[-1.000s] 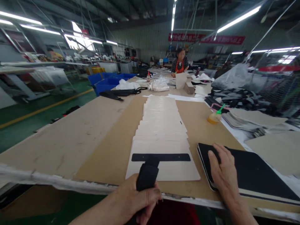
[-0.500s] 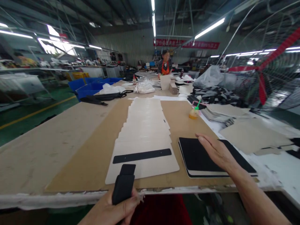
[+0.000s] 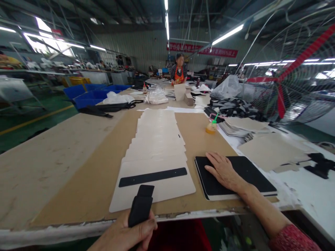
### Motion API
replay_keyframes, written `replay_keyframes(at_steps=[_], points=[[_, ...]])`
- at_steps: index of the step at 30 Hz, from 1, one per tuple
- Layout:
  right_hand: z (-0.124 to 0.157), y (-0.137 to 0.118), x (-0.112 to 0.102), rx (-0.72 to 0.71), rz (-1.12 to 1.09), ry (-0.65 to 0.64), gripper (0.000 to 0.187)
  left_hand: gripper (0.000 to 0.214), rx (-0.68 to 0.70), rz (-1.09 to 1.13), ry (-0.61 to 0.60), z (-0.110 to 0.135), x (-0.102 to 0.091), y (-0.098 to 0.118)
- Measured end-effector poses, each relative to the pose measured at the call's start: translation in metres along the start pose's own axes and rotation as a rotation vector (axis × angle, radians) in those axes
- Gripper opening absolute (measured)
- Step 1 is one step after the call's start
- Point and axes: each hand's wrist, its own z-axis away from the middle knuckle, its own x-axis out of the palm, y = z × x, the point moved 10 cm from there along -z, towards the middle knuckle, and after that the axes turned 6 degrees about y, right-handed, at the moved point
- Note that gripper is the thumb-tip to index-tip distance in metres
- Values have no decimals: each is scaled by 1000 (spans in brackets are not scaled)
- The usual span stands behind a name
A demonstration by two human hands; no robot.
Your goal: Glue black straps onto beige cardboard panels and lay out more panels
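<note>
My left hand (image 3: 131,232) is closed around a bundle of black strips (image 3: 141,205) at the table's front edge. Just beyond it, a single black strip (image 3: 154,177) lies across the nearest of several overlapping beige panels (image 3: 157,139), which run away from me in a fanned row. On the right, my right hand (image 3: 222,170) rests flat, fingers spread, on a stack of black-topped panels (image 3: 248,174) with pale layers showing at the edge. Small pale dots mark the single strip.
A glue bottle (image 3: 211,126) with a green nozzle stands right of the row. Beige sheets (image 3: 272,150) are piled at the right, near a large fan (image 3: 280,79). Blue bins (image 3: 91,97) stand at the left. Across the table is a person in an orange apron (image 3: 179,75).
My right hand has come down and turned from edge-on to palm-down on the black-topped stack. The view has swung slightly right. My left hand keeps its hold on the strips.
</note>
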Motion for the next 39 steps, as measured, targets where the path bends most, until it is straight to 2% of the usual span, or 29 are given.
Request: replay_keyframes(at_steps=[2, 6, 8, 10, 11, 14, 16, 18, 23, 26, 28, 32, 33, 37, 39], points=[[14, -11, -6, -21, 39, 66, 56, 46, 3, 54, 10, 0, -2, 2], [37, -38, -3, -76, -7, 110, 51, 45, 45, 124, 6, 0, -1, 10], [42, -57, -16, -37, -111, 201, 51, 44, 31, 110, -31, 0, 3, 8], [47, -88, -36, -3, -306, 271, 51, 41, 17, 70, -56, 1, 7, 4], [49, -110, -43, -3, -437, 258, 51, 40, 19, 49, -61, 2, 9, 3], [57, -177, -45, 28, -774, 103, 48, 37, 61, 17, -99, 8, 16, 3], [64, -208, -43, 47, -859, 72, 47, 37, 118, 17, -143, 14, 21, 8], [70, -223, -43, 44, -869, 106, 44, 39, 166, 28, -156, 19, 23, 11], [82, -236, -51, -61, -882, 172, 36, 40, 156, 61, -59, 21, 12, 4], [86, -222, -51, 121, -944, 235, 37, 46, 143, 86, -82, 21, 16, -2], [89, -214, -50, 235, -1005, 270, 30, 49, 132, 102, -76, 21, 16, -7], [92, -216, -55, 213, -1087, 339, 12, 33, 79, 161, -39, 19, 13, -18], [93, -213, -54, 244, -1112, 352, 10, 33, 68, 181, -36, 20, 13, -19], [96, -181, -31, 568, -1316, 370, 17, 42, 100, 231, -25, 26, 6, -15], [95, -170, -18, 676, -1467, 364, 26, 46, 119, 203, 21, 30, 0, -13]])
